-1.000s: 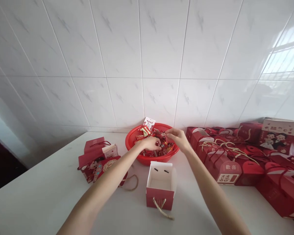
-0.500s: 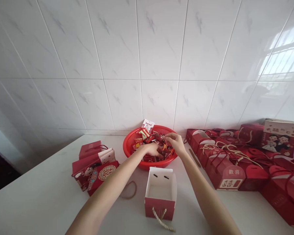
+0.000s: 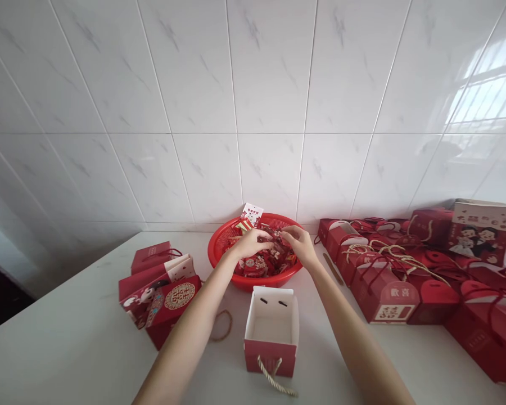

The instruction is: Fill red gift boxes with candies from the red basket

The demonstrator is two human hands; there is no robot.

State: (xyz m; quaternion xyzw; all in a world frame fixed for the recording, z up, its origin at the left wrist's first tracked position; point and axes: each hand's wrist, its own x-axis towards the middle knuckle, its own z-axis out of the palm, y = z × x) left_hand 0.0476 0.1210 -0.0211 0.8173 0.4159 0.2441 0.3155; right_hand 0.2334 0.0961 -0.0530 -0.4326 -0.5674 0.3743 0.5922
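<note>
A red plastic basket [image 3: 215, 247] full of red-wrapped candies [image 3: 257, 264] stands against the tiled wall. Over its left half is my left hand [image 3: 253, 243], thumb and fingers apart, with nothing visible between them. My right hand [image 3: 298, 243] is over the basket's right side, its fingers pinched together; what they hold, if anything, is too small to name. In front of the basket sits an open red box [image 3: 272, 337], white inside and with nothing in it, a twisted cord handle hanging at its front.
Many red gift boxes [image 3: 388, 292] fill the right side of the table. A few red boxes [image 3: 175, 304] stand at the left, beside a loop of cord [image 3: 223, 326]. A thin brown strip [image 3: 333, 268] lies right of the basket. A white card [image 3: 252, 212] sticks up at the basket's back.
My left hand has risen from among the candies and moved slightly left and up. My right hand stays near the basket's right side. The whole view has shifted a little.
</note>
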